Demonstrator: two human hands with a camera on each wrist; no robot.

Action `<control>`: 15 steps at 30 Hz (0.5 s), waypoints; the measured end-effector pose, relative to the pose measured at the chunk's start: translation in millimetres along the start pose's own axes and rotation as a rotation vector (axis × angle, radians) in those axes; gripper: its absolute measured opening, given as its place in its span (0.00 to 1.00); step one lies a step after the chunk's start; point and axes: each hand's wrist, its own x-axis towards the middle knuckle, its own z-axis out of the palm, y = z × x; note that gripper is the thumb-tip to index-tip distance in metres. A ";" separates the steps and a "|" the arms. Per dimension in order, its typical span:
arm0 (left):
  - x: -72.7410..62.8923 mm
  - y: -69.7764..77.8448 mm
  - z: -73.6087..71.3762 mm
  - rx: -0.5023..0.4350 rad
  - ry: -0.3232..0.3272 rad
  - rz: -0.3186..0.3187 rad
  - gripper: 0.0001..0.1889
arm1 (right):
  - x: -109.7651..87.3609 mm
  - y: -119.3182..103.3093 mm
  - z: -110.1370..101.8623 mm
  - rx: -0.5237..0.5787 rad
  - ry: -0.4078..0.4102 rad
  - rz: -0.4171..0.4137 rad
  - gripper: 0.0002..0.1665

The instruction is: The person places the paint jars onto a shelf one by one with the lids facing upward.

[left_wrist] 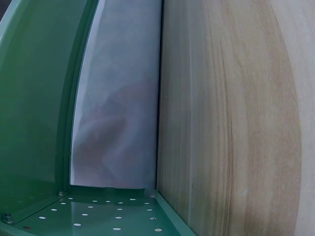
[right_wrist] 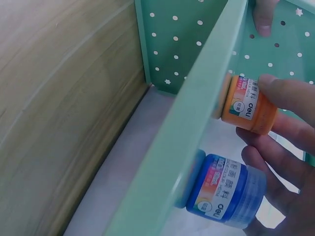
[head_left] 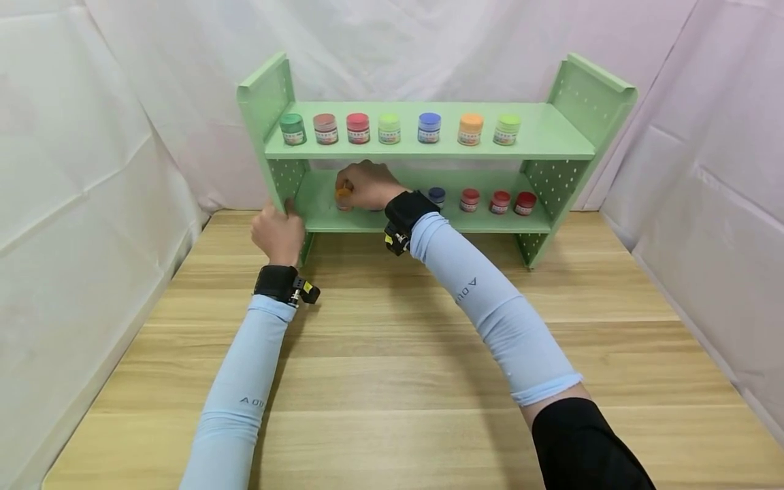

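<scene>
My right hand (head_left: 370, 185) pinches an orange paint jar (right_wrist: 248, 104) at the left part of the lower shelf. Its base is right at the shelf surface in the right wrist view, with the thumb on one side and fingers on the other. A blue paint jar (right_wrist: 224, 191) stands beside it, close to the curled lower fingers; the hand mostly hides it in the head view. My left hand (head_left: 278, 233) grips the front edge of the left side panel (head_left: 288, 178) of the green shelf rack (head_left: 429, 165). Its thumb (right_wrist: 264, 19) lies on the panel's inner face.
On the upper shelf (head_left: 554, 139) stands a row of several paint jars, from a dark green jar (head_left: 292, 129) to a light green jar (head_left: 507, 130). Right of my hand, a dark blue jar (head_left: 437, 197) and three red ones, including a red jar (head_left: 469, 200), stand on the lower shelf.
</scene>
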 end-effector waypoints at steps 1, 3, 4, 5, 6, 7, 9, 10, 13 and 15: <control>0.0 0.2 -0.2 0.003 0.002 0.000 0.16 | 0.2 -0.9 0.2 0.000 0.001 0.000 0.11; 0.2 0.4 -0.1 0.004 0.006 0.001 0.16 | 0.2 -2.7 0.3 0.000 0.002 -0.003 0.11; 0.4 0.5 -0.1 0.004 0.007 0.002 0.16 | 0.3 -3.5 0.5 -0.002 0.001 -0.004 0.11; 0.5 0.5 0.0 0.005 0.008 0.001 0.16 | 0.7 -4.0 0.7 -0.006 0.001 -0.006 0.11; 0.7 0.5 -0.2 0.003 0.007 0.001 0.15 | 1.2 -4.5 1.1 -0.008 0.000 -0.007 0.11; 0.8 0.8 0.2 0.003 0.003 0.000 0.15 | 0.9 -4.8 0.9 -0.011 0.000 -0.006 0.11; 1.0 1.3 0.6 0.004 -0.002 -0.003 0.14 | 1.3 -5.1 0.7 -0.012 -0.003 -0.005 0.13; 1.0 1.4 0.5 0.006 -0.002 -0.005 0.15 | 1.9 -5.0 0.8 -0.012 -0.005 -0.004 0.15; 0.9 1.7 -0.5 0.007 -0.001 -0.005 0.15 | 4.1 -4.6 0.9 -0.010 -0.028 0.007 0.23; 0.9 2.0 -1.9 0.009 0.005 -0.005 0.15 | 5.5 -4.1 1.1 -0.011 -0.044 0.012 0.30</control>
